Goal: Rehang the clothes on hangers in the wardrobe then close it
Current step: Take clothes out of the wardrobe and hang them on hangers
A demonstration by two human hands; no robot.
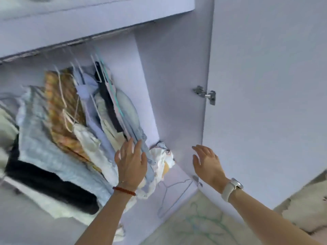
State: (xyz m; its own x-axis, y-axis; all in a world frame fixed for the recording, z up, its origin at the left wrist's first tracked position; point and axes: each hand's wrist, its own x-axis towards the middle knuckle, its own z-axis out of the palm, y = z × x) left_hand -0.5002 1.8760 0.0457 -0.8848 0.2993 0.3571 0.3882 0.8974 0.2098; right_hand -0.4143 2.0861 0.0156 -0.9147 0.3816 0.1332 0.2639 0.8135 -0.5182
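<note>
Open wardrobe (177,76), seen from above. Clothes (113,110) hang on hangers (66,103) from a rail under the top shelf, their long axes running down toward the wardrobe floor; motion blur obscures the rail and hooks. The left hand (131,161), fingers straight, presses flat against the rightmost pale blue garment (127,110). The right hand (208,163) is spread wide, holding nothing, near the open door (265,85). A bare wire hanger (174,195) lies on the wardrobe floor. Left garments are cut off.
</note>
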